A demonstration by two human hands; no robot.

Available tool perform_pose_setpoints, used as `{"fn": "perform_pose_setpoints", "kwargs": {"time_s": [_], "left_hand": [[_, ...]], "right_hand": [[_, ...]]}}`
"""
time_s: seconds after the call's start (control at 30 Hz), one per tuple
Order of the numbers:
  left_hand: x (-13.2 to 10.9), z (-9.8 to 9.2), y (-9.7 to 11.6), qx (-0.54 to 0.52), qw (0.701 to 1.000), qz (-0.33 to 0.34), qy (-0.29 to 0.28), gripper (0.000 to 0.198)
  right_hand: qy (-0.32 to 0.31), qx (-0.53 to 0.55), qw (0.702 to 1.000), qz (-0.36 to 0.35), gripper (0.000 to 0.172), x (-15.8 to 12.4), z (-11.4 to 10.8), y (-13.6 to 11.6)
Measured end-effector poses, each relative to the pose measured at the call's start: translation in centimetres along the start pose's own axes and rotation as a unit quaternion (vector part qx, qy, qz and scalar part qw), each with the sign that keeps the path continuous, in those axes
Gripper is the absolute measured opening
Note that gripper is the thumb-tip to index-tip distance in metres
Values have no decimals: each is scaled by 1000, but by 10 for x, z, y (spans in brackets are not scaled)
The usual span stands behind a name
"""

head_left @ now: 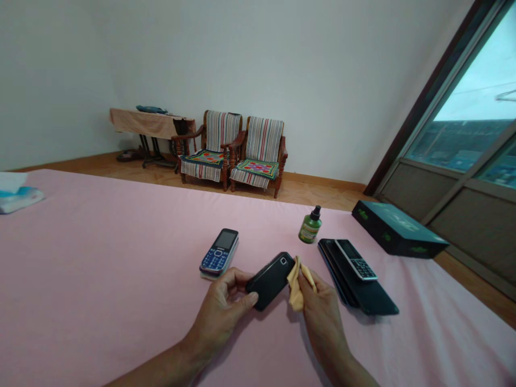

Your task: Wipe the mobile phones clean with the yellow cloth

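My left hand [226, 303] grips a black mobile phone [269, 282] by its lower end, thumb on top. The phone is tilted, with its back and camera lens facing me. Bunched in my right hand [322, 312] is a yellow cloth [297, 290], which meets the phone's upper right end. Just beyond my left hand lies a blue keypad phone [220, 251], screen up, on top of something thin and pale. To the right of my right hand, a silver and black keypad phone [357, 260] rests on a stack of dark flat devices [373, 298].
A green spray bottle [310, 226] stands beyond my right hand. A black box [397, 228] sits at the right edge of the pink-covered surface [121, 258]. At far left is a tissue pack [20, 200]. Two wooden chairs [258, 145] and a cloth-covered table [149, 123] stand by the wall.
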State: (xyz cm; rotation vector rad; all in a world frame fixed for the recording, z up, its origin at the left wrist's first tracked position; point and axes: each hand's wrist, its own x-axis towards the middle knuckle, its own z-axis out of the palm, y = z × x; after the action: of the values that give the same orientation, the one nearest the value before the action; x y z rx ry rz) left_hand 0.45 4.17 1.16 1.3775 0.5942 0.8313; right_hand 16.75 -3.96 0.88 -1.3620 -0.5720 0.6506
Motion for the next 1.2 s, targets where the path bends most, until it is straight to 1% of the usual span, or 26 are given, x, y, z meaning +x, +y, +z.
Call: {"fn": "perform_pose_setpoints", "kwargs": {"time_s": [0.1, 0.2, 0.27, 0.33, 0.5, 0.57, 0.63, 0.7, 0.77, 0.87, 0.93, 1.0, 1.07, 1.2], "left_hand": [[-2, 1, -3, -9, 1000, -2, -5, 27], [-3, 2, -5, -38, 999, -18, 2, 42], [-2, 2, -6, -67, 997, -41, -16, 56], [-1, 0, -7, -93, 992, -68, -52, 62], [2, -2, -6, -136, 979, -102, -116, 60], [0, 0, -5, -130, 979, -92, -123, 58], [-3, 2, -3, -79, 989, -61, -110, 55], [-7, 4, 0, 5, 996, -20, -92, 50], [-9, 4, 3, 105, 991, 28, -82, 49], [-10, 1, 5, 229, 963, 112, -84, 53], [-10, 0, 3, 270, 946, 148, -102, 55], [-10, -1, 2, 291, 935, 167, -118, 52], [-11, 0, 2, 323, 920, 180, -133, 46], [-16, 3, 4, 404, 875, 207, -170, 32]], "right_hand": [[-4, -6, 1000, 12, 38, -2, 1, -1], [-18, 51, 997, 46, 37, -1, 1, 0], [-31, 91, 994, 54, 36, 1, 0, -1], [-36, 106, 992, 51, 36, 4, -2, -2], [-52, 68, 996, 39, 41, 5, -5, -7], [-58, 51, 996, 49, 44, 4, -5, -7], [-54, 37, 996, 61, 48, 4, -4, -5], [-43, 24, 996, 76, 52, 5, -3, -3], [-28, 21, 996, 85, 54, 6, -4, 0], [-18, 20, 995, 92, 55, 9, -6, 2], [-15, 14, 996, 90, 55, 9, -8, 2], [-19, 2, 996, 84, 52, 9, -10, 2], [-30, -20, 996, 78, 48, 9, -13, 2], [-29, -83, 996, 31, 45, 12, -15, 4]]}}
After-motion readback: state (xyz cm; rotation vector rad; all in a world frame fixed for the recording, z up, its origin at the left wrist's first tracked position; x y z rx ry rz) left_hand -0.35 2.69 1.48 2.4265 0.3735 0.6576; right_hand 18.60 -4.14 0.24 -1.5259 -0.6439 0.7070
